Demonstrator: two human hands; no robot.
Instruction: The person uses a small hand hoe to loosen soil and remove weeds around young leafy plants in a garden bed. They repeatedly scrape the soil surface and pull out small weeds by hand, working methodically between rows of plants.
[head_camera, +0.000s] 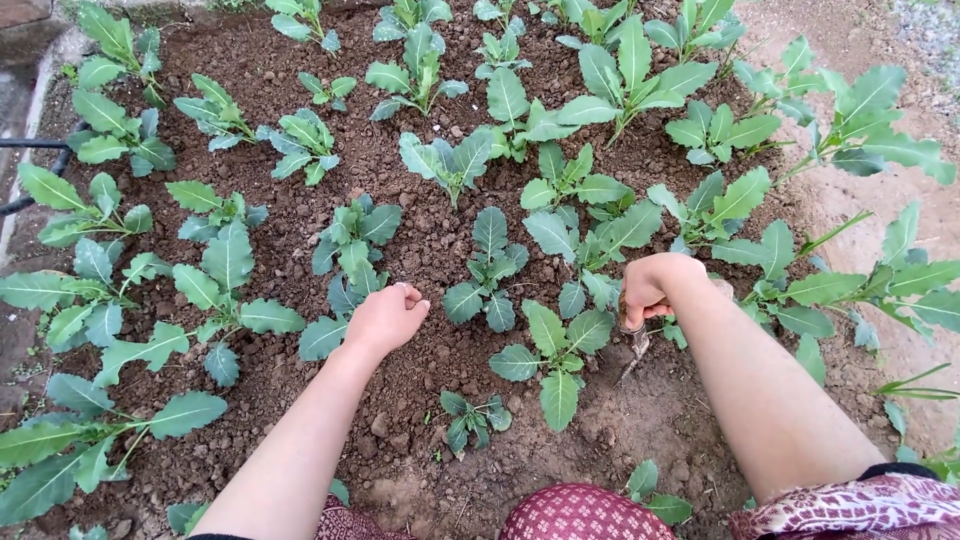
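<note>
a: starting nearest — item one, patterned maroon cloth (585, 512) at the bottom edge, over the person's knees. a small seedling (473, 415) stands just ahead of it in bare brown soil (400, 440).

b: the hands?

a: item two, left hand (385, 318) — fingers curled loosely inward, knuckles up, resting on or just over the soil between plants. whether it has hold of anything, i cannot tell. item three, right hand (650, 288) — closed in a fist round the handle of a small digging tool (634, 352), its metal end pointing down into the soil beside a leafy young plant (555, 352).

b: and beyond?

a: item four, rows of blue-green seedlings (490, 265) across the bed, spaced apart, larger ones (625, 75) toward the far side. item five, a dark hose (35, 165) at the left edge beside a stone border (40, 80). item six — pale sandy ground (870, 30) to the far right.
</note>
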